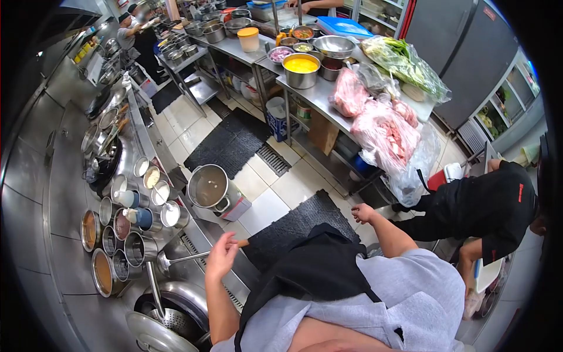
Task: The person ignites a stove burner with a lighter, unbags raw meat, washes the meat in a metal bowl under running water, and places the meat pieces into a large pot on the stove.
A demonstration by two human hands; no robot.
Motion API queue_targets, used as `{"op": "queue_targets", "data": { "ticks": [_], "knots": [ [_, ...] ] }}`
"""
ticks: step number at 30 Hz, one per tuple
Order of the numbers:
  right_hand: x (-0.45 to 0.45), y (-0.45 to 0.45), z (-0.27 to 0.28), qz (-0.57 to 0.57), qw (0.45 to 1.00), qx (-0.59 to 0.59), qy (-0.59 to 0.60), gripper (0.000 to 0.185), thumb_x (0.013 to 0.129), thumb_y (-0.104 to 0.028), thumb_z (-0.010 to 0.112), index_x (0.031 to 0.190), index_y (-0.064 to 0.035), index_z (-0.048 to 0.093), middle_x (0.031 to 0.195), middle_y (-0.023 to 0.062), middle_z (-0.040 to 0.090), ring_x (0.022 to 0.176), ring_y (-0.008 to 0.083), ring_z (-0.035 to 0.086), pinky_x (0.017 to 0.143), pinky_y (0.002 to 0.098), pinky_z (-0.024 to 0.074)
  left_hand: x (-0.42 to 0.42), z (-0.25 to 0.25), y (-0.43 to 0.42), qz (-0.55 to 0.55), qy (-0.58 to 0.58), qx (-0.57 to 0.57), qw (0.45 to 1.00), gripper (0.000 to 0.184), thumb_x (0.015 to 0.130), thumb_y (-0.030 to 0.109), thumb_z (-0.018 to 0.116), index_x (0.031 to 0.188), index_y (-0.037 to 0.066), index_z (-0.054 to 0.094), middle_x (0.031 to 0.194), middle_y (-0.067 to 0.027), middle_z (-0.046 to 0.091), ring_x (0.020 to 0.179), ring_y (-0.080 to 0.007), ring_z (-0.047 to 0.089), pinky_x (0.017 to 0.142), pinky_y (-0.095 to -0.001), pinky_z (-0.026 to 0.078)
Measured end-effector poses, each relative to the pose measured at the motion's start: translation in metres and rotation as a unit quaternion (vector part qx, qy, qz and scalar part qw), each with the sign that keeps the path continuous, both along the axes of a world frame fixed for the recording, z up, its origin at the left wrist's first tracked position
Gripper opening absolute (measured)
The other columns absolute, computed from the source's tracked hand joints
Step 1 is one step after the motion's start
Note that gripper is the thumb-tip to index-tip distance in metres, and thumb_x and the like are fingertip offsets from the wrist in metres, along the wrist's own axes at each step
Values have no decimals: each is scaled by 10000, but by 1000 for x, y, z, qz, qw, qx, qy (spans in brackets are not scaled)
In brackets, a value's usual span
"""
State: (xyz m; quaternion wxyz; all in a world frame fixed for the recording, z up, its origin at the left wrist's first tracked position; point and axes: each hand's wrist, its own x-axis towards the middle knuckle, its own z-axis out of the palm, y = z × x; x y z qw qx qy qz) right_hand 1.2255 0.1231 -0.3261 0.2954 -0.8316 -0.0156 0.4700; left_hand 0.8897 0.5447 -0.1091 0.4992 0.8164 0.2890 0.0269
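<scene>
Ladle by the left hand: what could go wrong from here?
1. The ladle handle seems to stick out past the counter edge by the left hand; a knock could dislodge it.
2. The pot stands uncovered beside the counter, liquid inside; a bump might slop it.
3. A co-worker bends close on the person's right; stepping that way could collide.

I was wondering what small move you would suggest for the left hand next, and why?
I would probably settle a firm hold with the left hand on the long-handled ladle: it runs close by that hand, with its wooden end showing just past it, and I cannot tell whether it is already gripped. The right hand is well away from it.
</scene>
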Motion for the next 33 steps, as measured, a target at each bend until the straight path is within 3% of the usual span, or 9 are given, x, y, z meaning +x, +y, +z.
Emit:
{"op": "queue_targets", "data": {
  "ticks": [6, 11, 17, 20, 22, 24, 26, 33],
  "knots": [
    [13, 19, -17, 25, 999, 24, 17, 398, 868, -225, 550, 1218, -37, 582, 857, 98, 649, 655, 191, 655, 493, 317, 505, 48, -10, -16, -139, 64, -46, 987, 383, 874, 133, 591, 1245, 61, 531, 988, -103, 669, 856, -196, 657, 764, -318, 523],
    [44, 3, -58, -1, 998, 41, 41, 377, 857, -213, 559, 1193, -45, 591, 860, 116, 668, 660, 226, 668, 474, 369, 520, 88, -35, 0, -111, 165, -23, 980, 405, 856, 170, 614, 1241, 75, 528, 969, -126, 673, 887, -250, 664, 788, -359, 519],
    [96, -42, -88, -72, 993, 10, 92, 392, 878, -231, 572, 1238, -75, 563, 926, 129, 653, 705, 245, 666, 538, 377, 532, 184, -39, 1, -131, 150, 33, 979, 395, 857, 180, 598, 1229, 66, 529, 980, -144, 677, 881, -287, 659, 782, -378, 511],
    [126, -54, -107, -14, 997, -61, 51, 457, 852, -224, 573, 1284, -79, 546, 981, 167, 656, 726, 245, 682, 546, 406, 544, 235, -31, -6, -156, 147, 54, 975, 387, 862, 195, 583, 1222, 64, 532, 962, -158, 674, 901, -318, 650, 799, -397, 502],
    [144, -44, -97, 72, 992, -101, -3, 523, 821, -247, 589, 1303, -55, 526, 1075, 226, 641, 869, 293, 684, 713, 443, 558, 255, -35, -11, -171, 131, 49, 975, 388, 860, 200, 584, 1223, 73, 535, 948, -163, 673, 903, -322, 648, 789, -402, 500],
    [147, -30, -99, 165, 969, -83, -162, 554, 806, -278, 598, 1299, -38, 521, 1191, 269, 585, 1071, 341, 612, 922, 430, 487, 259, -48, -10, -164, 128, 38, 977, 390, 856, 195, 580, 1228, 83, 537, 953, -157, 677, 904, -303, 652, 782, -396, 500],
    [152, -11, -117, 166, 968, -40, -183, 551, 811, -300, 598, 1295, -46, 529, 1234, 284, 553, 1180, 380, 525, 1032, 426, 397, 256, -54, -9, -145, 175, 16, 974, 386, 852, 184, 576, 1224, 85, 542, 941, -148, 678, 906, -279, 657, 791, -382, 504],
    [167, 76, -77, 213, 962, -39, -165, 505, 803, -271, 599, 1250, -40, 560, 1224, 300, 545, 1166, 396, 526, 1018, 427, 411, 183, -71, -4, -26, 212, -28, 977, 391, 828, 103, 531, 1217, 71, 552, 959, -123, 679, 940, -242, 654, 832, -354, 505]
  ]
}}
